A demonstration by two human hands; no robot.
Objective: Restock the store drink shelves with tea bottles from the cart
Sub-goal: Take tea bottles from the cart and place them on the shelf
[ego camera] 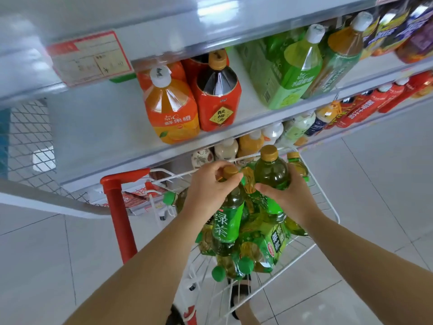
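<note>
A white wire cart (326, 200) with a red handle (119, 207) stands before the drink shelves, heaped with green tea bottles (260, 245). My left hand (206, 191) grips the neck of an upright green tea bottle (228, 221) with a gold cap and green label. My right hand (290, 195) grips a second gold-capped green tea bottle (271, 170) round its body, lifted above the heap. Another gold-capped bottle (297, 165) stands just behind it in the cart.
The middle shelf (98, 127) holds a large orange juice bottle (171, 106), a red plum drink bottle (216, 95) and large green bottles (295, 66), with bare shelf to the left. The lower shelf carries small bottles (250, 144). Tiled floor (386, 184) lies right.
</note>
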